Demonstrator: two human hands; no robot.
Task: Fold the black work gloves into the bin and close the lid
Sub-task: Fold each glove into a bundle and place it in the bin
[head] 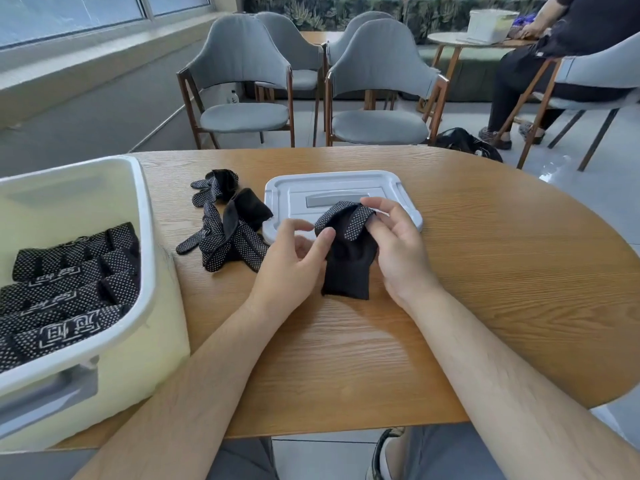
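From the head camera, a grey lid (346, 183) lies flat on a wooden table (502, 271), handle side up, and everything else is placed from it.

At the lid's near edge both hands hold one black glove (349, 261). The glove's dotted finger end is folded over and lies across that edge. Its plain black cuff end rests on the table on the person's side of the lid. The left hand (294, 251) pinches the glove's left edge between thumb and fingertips. The right hand (394, 244) has its fingers curled round the right side, its fingertips at the dotted fold.

Just left of the lid, touching its left edge, is a loose heap of gloves (225, 233), black with white dots, unfolded and tangled.

Further left of the lid, past the heap, stands the open bin (147, 216), pale with a white rim. Inside it are folded gloves (69, 282) in overlapping rows.

Beyond the lid, off the far side of the table, stand grey padded chairs (242, 77) with wooden legs. Far to the right behind the lid, another person (540, 64) sits at a small round table with a white tub (491, 24) on it, and a dark bag (464, 142) lies on the floor.
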